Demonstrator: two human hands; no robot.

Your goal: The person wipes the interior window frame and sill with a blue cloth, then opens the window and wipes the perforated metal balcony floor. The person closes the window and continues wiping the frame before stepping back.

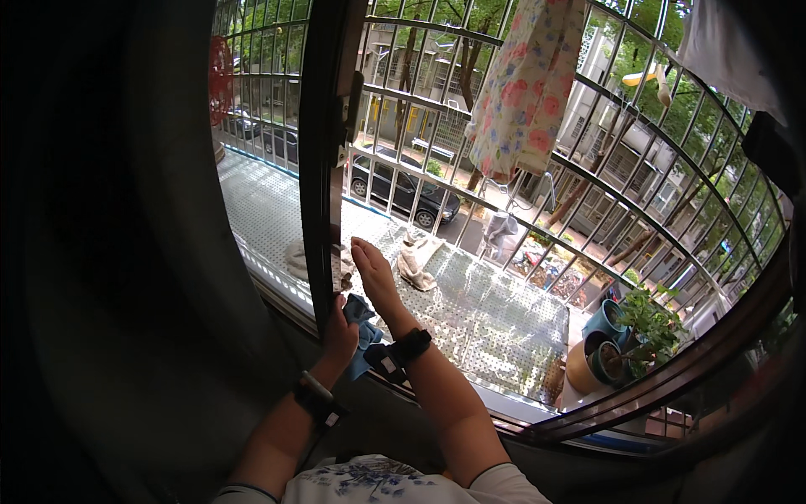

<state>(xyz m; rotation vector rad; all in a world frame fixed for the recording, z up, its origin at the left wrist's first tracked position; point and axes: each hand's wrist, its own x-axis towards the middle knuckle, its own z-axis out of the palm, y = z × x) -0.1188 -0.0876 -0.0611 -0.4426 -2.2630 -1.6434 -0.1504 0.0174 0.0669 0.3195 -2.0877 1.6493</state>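
Note:
My left hand (340, 336) is low by the edge of the dark window frame (317, 168), its fingers closed on a crumpled blue cloth (363, 336) that hangs on its right side. Just above and to the right, my right hand (377, 275) is raised with its fingers stretched out, its palm side turned to the frame's edge. Whether the palm touches the frame is hidden. Both wrists wear dark bands, and the one on my right wrist (411, 345) lies close to the cloth.
Outside the opening is a perforated metal ledge (495, 319) with a bunched pale rag (417, 260) on it. Metal bars (604, 189) enclose it. A floral cloth (525, 101) hangs above. Potted plants (592, 361) stand at the right. Beyond are a parked dark car (403, 185) and trees.

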